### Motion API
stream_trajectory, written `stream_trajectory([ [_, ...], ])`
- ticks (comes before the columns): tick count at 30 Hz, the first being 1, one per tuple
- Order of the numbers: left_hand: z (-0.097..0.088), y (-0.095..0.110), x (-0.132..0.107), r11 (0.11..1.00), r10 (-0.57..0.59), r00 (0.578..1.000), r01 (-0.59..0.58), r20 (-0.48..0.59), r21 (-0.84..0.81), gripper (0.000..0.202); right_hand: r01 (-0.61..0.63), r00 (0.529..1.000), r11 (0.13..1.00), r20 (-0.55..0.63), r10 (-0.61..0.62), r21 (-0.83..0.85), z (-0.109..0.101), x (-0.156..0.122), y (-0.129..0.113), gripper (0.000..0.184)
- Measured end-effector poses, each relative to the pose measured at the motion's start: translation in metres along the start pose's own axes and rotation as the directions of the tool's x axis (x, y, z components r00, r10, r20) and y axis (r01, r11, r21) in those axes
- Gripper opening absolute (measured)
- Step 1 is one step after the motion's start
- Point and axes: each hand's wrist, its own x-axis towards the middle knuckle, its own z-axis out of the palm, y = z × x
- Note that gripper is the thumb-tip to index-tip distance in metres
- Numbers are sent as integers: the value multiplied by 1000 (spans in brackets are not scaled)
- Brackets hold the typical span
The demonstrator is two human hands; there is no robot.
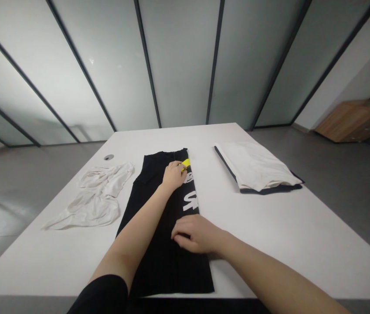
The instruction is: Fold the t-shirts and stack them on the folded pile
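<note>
A black T-shirt [158,248] lies folded lengthwise into a long strip on the table, with white lettering and a yellow patch of print along its right side. My left hand [173,175] reaches across it to the far part; its fingers are closed on the fabric at the yellow print, which is creased there. Nearer to me, my right hand [196,233] rests over the shirt's right edge below the white letters. Its fingers are curled in towards the thumb, with a small gap behind the fingertips and no fabric visible in them.
On the left of the white table [253,253] lies a crumpled white garment [95,200], with a round grey cable grommet [108,157] beyond it. To the right is a stack of folded white and dark clothes [256,168]. Frosted glass panels and a wooden cabinet [354,120] stand behind.
</note>
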Motion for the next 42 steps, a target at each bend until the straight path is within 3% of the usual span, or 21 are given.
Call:
stream_trajectory([
  [2, 7, 6, -4, 994, 104, 993, -103, 51, -18, 36, -98, 983, 995, -159, 96, -5, 1, 2, 8, 18],
  [5, 20, 11, -10, 985, 171, 976, -172, 136, -3, 44, -240, 899, 969, -364, 244, 57, 1, 3, 22, 16],
  [7, 26, 11, -11, 987, 157, 975, -161, 159, 15, 45, -295, 849, 950, -430, 308, 99, -2, 4, 30, 15],
  [10, 28, 11, -3, 994, 102, 981, -109, 167, 32, 43, -347, 823, 931, -440, 361, 115, -6, 5, 36, 14],
  [17, 24, 12, 21, 985, 159, 954, -173, 254, 30, 26, -346, 881, 938, -345, 324, -2, -2, 5, 36, 15],
  [25, 35, 8, 27, 995, 103, 986, -102, 131, -18, 24, -301, 917, 929, -333, 220, -214, 1, 5, 36, 14],
  [33, 34, -8, 52, 994, 105, 988, -99, 115, -52, 23, -365, 912, 886, -302, 278, -285, 2, 1, 39, 27],
  [37, 34, -10, 52, 994, 94, 990, -87, 103, -67, 33, -356, 924, 884, -257, 284, -302, -2, -1, 40, 35],
  [39, 34, -10, 48, 999, 30, 999, -28, 45, -42, 38, -331, 938, 888, -216, 271, -320, -7, -3, 38, 44],
  [42, 32, -9, 41, 974, -220, 971, 223, -94, 27, 44, -269, 963, 897, -120, 242, -351, -14, -4, 33, 56],
])
